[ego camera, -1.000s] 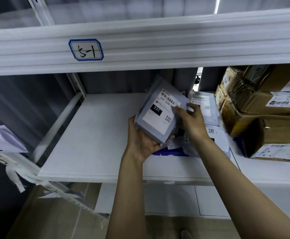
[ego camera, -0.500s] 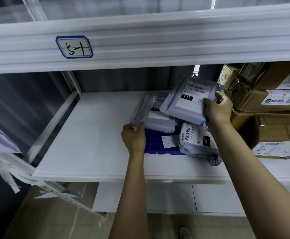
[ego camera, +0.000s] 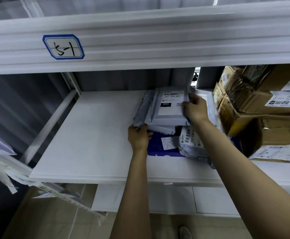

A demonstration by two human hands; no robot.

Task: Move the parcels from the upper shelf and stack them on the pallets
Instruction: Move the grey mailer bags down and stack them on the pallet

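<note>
White shelving fills our view, and on the white metal shelf board (ego camera: 89, 135) the parcels sit bunched toward two o'clock. Our right hand (ego camera: 195, 109) grasps the right edge of the flat grey plastic mailer bag with the white 231 label (ego camera: 168, 107), fingers curled over its rim. Our left hand (ego camera: 139, 137) pinches the near corner of the darker grey crumpled plastic mailer (ego camera: 143, 109) lying right under it, at seven o'clock of the pile. Both bags are on the shelf, touching, and rest over the flat dark-blue parcel (ego camera: 158, 145). At five o'clock of the pile lies the small grey barcode-labelled pouch (ego camera: 190, 140), partly hidden by our right forearm. Brown cardboard boxes (ego camera: 261, 109) crowd in at three o'clock, just beside our right wrist. No pallets are in sight.

We read this step as gathering the two mailers into one lift. To do it well, we slide the left palm further under so it carries both bags, and we keep the right hand pressing the top one down, since slick plastic likes to skate. Then we draw toward six o'clock, level and clear of the boxes. The risk is dragging the blue parcel or the pouch over the front edge.
</note>
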